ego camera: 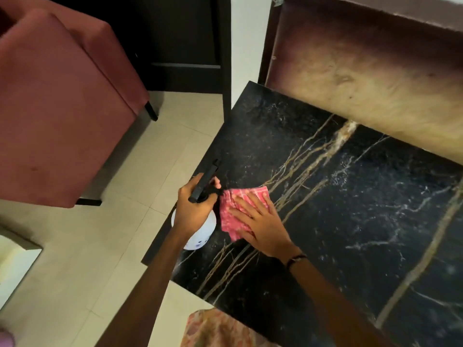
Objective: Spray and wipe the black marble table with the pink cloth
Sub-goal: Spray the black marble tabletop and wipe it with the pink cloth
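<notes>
The black marble table [350,196] with gold and white veins fills the right half of the view. On its left part lies the pink cloth [231,216], folded flat. My right hand [260,221] presses on the cloth with straight, spread fingers. My left hand [193,206] grips the black trigger head of a white spray bottle [200,236] at the table's left edge, just left of the cloth. The nozzle points away from me, over the table's left edge.
A reddish upholstered chair [62,108] stands on the tiled floor [100,246] to the left. A dark door [175,46] is at the back. A brown wooden panel [363,71] rises behind the table. Patterned fabric [213,329] shows at the bottom.
</notes>
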Motion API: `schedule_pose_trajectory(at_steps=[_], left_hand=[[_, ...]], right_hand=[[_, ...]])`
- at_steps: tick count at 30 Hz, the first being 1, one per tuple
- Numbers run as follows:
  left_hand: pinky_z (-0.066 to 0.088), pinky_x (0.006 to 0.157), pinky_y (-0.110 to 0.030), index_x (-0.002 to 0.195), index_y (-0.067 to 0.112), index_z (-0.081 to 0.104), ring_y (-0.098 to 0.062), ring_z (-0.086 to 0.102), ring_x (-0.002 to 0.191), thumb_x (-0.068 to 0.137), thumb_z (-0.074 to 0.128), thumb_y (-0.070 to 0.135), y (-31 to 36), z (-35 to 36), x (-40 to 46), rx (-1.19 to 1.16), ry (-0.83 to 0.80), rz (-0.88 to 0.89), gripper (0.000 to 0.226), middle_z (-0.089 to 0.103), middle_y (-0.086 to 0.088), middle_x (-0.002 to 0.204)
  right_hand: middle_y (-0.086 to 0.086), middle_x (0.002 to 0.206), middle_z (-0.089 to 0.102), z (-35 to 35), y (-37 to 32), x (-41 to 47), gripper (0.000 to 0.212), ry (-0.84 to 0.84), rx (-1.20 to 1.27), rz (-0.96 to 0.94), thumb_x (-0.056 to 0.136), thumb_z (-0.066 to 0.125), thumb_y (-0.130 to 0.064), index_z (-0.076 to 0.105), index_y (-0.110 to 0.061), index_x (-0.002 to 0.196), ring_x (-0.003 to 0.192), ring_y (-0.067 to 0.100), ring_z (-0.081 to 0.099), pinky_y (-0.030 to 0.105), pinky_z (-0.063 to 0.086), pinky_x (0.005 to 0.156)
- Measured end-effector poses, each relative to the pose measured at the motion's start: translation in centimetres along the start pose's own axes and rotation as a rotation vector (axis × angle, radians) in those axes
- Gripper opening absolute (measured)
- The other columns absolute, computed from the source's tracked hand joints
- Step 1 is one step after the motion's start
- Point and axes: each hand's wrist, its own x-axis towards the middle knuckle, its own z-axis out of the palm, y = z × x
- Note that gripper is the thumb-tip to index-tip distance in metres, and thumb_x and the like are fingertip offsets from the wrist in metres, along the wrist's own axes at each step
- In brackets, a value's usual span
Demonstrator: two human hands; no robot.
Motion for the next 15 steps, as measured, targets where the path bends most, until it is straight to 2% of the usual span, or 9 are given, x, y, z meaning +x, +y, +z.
schedule_pose_trajectory(at_steps=[2, 4, 6, 8, 11, 13, 15], left_hand=[[0.048, 0.081, -0.027, 0.093, 0.006, 0.064, -0.009, 0.064, 0.081, 0.079, 0.054, -0.010, -0.2, -0.1, -2.0, 0.025, -0.013, -0.009, 0.024, 0.068, -0.005, 0.089], [0.047, 0.083, -0.031, 0.094, 0.005, 0.064, -0.008, 0.063, 0.081, 0.080, 0.054, -0.012, -0.3, -0.1, -3.7, 0.026, -0.013, -0.032, 0.025, 0.068, -0.003, 0.090], [0.049, 0.080, -0.043, 0.095, 0.005, 0.064, -0.007, 0.062, 0.079, 0.081, 0.054, -0.013, -0.2, -0.2, -5.4, 0.023, -0.017, -0.040, 0.025, 0.068, -0.004, 0.090], [0.048, 0.086, -0.058, 0.095, 0.008, 0.064, -0.008, 0.062, 0.079, 0.082, 0.055, -0.012, -0.1, -0.4, -7.1, 0.022, -0.023, -0.038, 0.026, 0.068, -0.004, 0.090], [0.044, 0.090, -0.063, 0.095, 0.011, 0.064, -0.005, 0.062, 0.074, 0.083, 0.054, -0.012, 0.1, -0.7, -9.4, 0.017, -0.016, -0.036, 0.028, 0.067, -0.003, 0.089], [0.044, 0.091, -0.061, 0.093, 0.018, 0.064, -0.004, 0.062, 0.070, 0.084, 0.054, -0.011, 0.3, -1.0, -10.8, 0.011, -0.005, -0.053, 0.032, 0.068, -0.001, 0.090], [0.048, 0.085, -0.053, 0.092, 0.023, 0.065, -0.005, 0.061, 0.070, 0.084, 0.055, -0.009, 0.4, -1.3, -11.7, 0.014, 0.023, -0.055, 0.035, 0.067, 0.000, 0.089]], right_hand=[[-0.004, 0.157, 0.021, -0.3, 2.7, -3.8, 0.056, 0.011, -0.032, -0.041, 0.097, 0.026, -0.057, 0.026, -0.034, 0.148, 0.147, 0.026, 0.012, 0.055, 0.006, 0.117], [-0.001, 0.158, 0.020, -0.6, 5.6, -6.2, 0.056, 0.034, -0.034, 0.059, 0.098, 0.018, -0.057, 0.024, -0.034, 0.149, 0.147, 0.027, 0.010, 0.052, 0.005, 0.118], [0.001, 0.158, 0.023, -1.0, 7.3, -7.2, 0.057, 0.051, 0.003, 0.285, 0.098, 0.011, -0.058, 0.021, -0.035, 0.149, 0.147, 0.029, 0.013, 0.052, 0.005, 0.118], [0.001, 0.158, 0.025, -1.5, 6.9, -6.3, 0.059, 0.102, 0.060, 0.541, 0.097, 0.014, -0.057, 0.026, -0.032, 0.149, 0.146, 0.031, 0.018, 0.054, 0.006, 0.117], [0.002, 0.161, 0.012, -2.2, 3.2, -2.5, 0.058, 0.131, 0.178, 0.840, 0.097, 0.022, -0.052, 0.022, -0.031, 0.151, 0.148, 0.034, 0.003, 0.056, -0.011, 0.113], [0.002, 0.162, 0.000, -2.3, 0.2, -0.6, 0.056, 0.088, 0.229, 0.835, 0.100, 0.025, -0.049, 0.013, -0.032, 0.152, 0.147, 0.034, -0.008, 0.056, -0.019, 0.107], [0.001, 0.161, 0.001, -1.6, -2.8, -0.4, 0.056, 0.047, 0.202, 0.633, 0.099, 0.020, -0.051, 0.013, -0.032, 0.152, 0.146, 0.033, -0.010, 0.055, -0.023, 0.104]])
